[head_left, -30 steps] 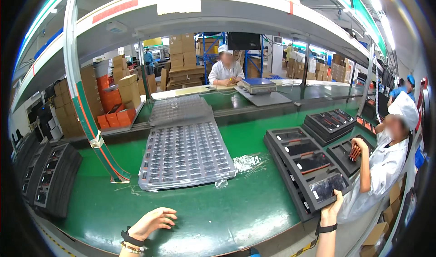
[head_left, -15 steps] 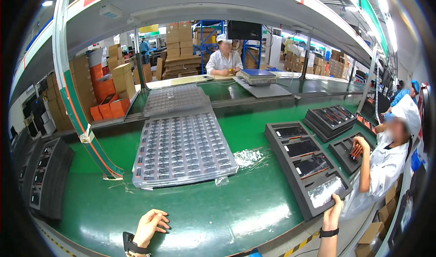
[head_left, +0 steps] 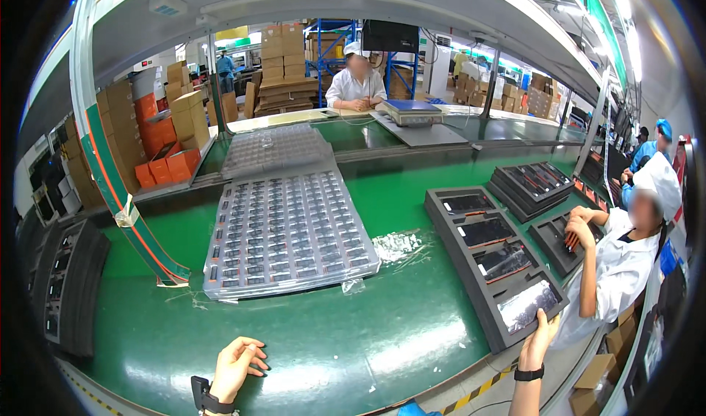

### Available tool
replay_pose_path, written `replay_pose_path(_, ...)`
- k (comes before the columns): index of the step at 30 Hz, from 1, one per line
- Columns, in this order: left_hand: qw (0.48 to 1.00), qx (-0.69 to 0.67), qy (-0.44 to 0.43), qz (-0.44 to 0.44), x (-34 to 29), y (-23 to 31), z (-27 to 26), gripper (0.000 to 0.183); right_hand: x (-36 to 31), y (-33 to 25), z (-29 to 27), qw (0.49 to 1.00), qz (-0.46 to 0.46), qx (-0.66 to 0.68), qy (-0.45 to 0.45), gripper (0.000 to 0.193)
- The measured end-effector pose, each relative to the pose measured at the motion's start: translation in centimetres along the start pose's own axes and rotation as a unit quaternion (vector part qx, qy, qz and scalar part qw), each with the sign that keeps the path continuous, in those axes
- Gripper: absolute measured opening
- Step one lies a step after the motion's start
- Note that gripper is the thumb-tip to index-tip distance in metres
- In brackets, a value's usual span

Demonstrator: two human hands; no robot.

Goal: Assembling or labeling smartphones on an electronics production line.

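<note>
My right hand point(head_left: 539, 341) grips the near right corner of a dark foam tray point(head_left: 482, 307), its thumb up by the nearest slot. Flat black phone-like panels with orange edges lie in the tray's slots; the nearest panel point(head_left: 528, 303) shines with glare. My left hand point(head_left: 239, 364) is held at the near edge of the green worktable point(head_left: 309, 335), fingers loosely bent and apart, with nothing in it. Beyond it rests a stack of clear plastic trays point(head_left: 290, 232) filled with rows of small dark parts.
More foam trays point(head_left: 531, 188) are stacked at the right, beside a co-worker point(head_left: 625, 254) holding orange-edged pieces. Dark trays point(head_left: 77, 291) stand stacked at the far left. A taped post point(head_left: 121, 188) rises at the left. Across the table, another person point(head_left: 356, 85) sits near a scale point(head_left: 409, 112).
The whole view has shifted slightly left and up. My hands keep much the same poses. At the right, the co-worker's other hand has come into view beside the first.
</note>
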State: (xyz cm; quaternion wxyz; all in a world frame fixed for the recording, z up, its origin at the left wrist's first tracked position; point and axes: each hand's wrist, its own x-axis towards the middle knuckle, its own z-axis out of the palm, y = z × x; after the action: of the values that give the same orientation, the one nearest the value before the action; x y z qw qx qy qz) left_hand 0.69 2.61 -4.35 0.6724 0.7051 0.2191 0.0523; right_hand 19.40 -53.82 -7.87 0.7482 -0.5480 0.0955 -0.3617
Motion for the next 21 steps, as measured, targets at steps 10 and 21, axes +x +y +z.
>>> replay_pose_path(10, 1.000, 0.011, 0.000, 0.007, -0.3, -0.2, 0.1, 0.022, -2.3, -2.3, -1.9, 0.971, -0.068, -0.210, 0.090, 0.079)
replay_pose_path(21, 0.999, 0.032, 0.029, 0.016, -0.8, -0.6, -0.8, 0.023, -6.7, 0.1, 1.3, 0.981, 0.169, -0.093, 0.029, 0.088)
